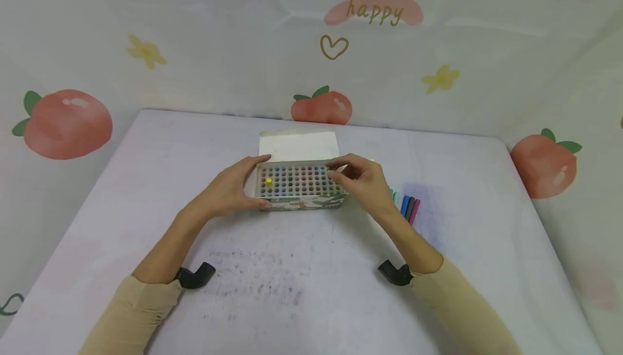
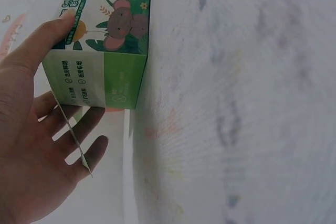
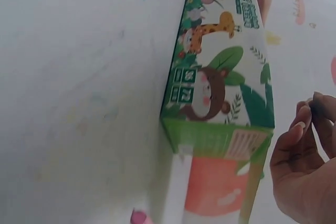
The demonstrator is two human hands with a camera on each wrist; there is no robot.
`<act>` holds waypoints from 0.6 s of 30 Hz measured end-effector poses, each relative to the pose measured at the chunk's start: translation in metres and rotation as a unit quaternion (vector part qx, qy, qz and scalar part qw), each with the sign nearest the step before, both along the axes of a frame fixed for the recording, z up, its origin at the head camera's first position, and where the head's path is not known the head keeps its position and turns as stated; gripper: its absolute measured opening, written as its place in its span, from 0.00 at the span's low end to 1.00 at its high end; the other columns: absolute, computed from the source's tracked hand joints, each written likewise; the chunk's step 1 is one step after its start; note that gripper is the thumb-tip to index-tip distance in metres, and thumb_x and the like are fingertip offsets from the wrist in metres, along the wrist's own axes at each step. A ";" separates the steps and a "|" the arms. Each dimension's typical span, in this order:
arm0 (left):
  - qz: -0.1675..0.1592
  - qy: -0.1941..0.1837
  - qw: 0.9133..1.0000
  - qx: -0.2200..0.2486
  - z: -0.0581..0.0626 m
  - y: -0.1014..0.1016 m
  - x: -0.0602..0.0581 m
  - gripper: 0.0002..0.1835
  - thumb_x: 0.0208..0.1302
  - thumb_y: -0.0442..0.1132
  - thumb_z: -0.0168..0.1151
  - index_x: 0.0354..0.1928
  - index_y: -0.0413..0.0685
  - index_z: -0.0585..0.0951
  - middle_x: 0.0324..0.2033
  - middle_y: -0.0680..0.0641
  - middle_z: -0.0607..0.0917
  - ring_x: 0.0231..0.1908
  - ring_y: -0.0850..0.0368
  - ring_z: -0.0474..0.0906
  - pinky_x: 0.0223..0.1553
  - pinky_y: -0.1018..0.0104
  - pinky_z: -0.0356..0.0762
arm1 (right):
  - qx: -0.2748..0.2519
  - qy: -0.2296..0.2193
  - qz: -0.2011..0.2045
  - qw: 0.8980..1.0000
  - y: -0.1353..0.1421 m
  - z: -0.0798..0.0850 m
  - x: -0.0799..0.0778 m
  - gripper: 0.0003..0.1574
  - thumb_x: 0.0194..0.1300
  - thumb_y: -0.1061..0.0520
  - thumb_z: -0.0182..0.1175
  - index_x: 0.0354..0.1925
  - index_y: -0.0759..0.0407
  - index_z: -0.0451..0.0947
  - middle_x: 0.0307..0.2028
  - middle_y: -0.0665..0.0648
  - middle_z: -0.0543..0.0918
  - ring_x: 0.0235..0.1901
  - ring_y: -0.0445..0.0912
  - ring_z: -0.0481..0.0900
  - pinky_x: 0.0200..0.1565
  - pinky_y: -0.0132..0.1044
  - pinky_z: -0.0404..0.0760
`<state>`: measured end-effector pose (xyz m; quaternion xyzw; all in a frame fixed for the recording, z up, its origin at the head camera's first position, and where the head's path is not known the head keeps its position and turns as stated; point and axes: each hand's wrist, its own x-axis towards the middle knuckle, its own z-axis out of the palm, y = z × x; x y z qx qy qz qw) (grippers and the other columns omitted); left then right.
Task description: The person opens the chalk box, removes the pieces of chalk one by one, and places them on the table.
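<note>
A small printed carton (image 1: pixel 302 203) with cartoon animals lies on the table, its white lid flap (image 1: pixel 298 145) folded back. Inside it, a holder (image 1: pixel 300 180) has rows of round holes with coloured spots in them. One yellow stick (image 1: pixel 269 182) stands up out of the holder near the left end. My left hand (image 1: pixel 233 186) grips the carton's left end, thumb on the printed front (image 2: pixel 126 24) and fingers behind. Over the right end is my right hand (image 1: pixel 360 182), thumb and index tips close together just above the holes; I cannot tell whether anything is between them.
Right of the carton, partly behind my right forearm, lie several coloured sticks, among them a blue one (image 1: pixel 405 205) and a magenta one (image 1: pixel 415 211). The white tabletop (image 1: pixel 272 279) bears smudges in front. A printed cloth (image 1: pixel 233 63) hangs behind the table.
</note>
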<state>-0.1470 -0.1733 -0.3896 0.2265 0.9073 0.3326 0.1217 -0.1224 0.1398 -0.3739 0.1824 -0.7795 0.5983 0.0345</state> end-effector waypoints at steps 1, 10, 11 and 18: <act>0.000 0.001 1.000 0.001 0.000 0.000 0.000 0.58 0.46 0.52 0.81 0.77 0.54 0.58 0.70 0.42 0.66 0.69 0.42 0.62 0.65 0.41 0.62 | -0.001 0.001 0.004 1.000 -0.003 0.000 -0.001 0.10 0.65 0.64 0.66 0.45 0.65 0.85 0.38 0.58 0.85 0.26 0.59 0.77 0.27 0.31 0.72; 0.002 -0.005 1.000 0.001 0.000 0.001 -0.001 0.58 0.45 0.50 0.82 0.77 0.55 0.58 0.69 0.42 0.67 0.67 0.43 0.65 0.64 0.42 0.64 | 0.010 0.000 0.022 1.000 -0.031 0.006 -0.006 0.10 0.65 0.61 0.67 0.46 0.61 0.85 0.39 0.54 0.86 0.27 0.52 0.78 0.28 0.32 0.74; 0.002 -0.005 1.000 0.001 0.000 0.001 -0.001 0.58 0.45 0.50 0.82 0.77 0.55 0.58 0.69 0.42 0.67 0.66 0.44 0.65 0.63 0.42 0.64 | 0.016 -0.002 0.024 1.000 -0.033 0.006 -0.007 0.11 0.64 0.61 0.67 0.46 0.60 0.85 0.39 0.53 0.86 0.28 0.50 0.78 0.29 0.32 0.75; 0.002 -0.003 1.000 0.009 0.000 -0.001 -0.001 0.57 0.45 0.50 0.82 0.76 0.54 0.59 0.69 0.42 0.68 0.64 0.45 0.67 0.63 0.43 0.65 | 0.070 -0.018 0.041 0.997 -0.054 0.009 -0.014 0.13 0.65 0.60 0.67 0.48 0.59 0.85 0.40 0.49 0.86 0.33 0.43 0.80 0.37 0.36 0.81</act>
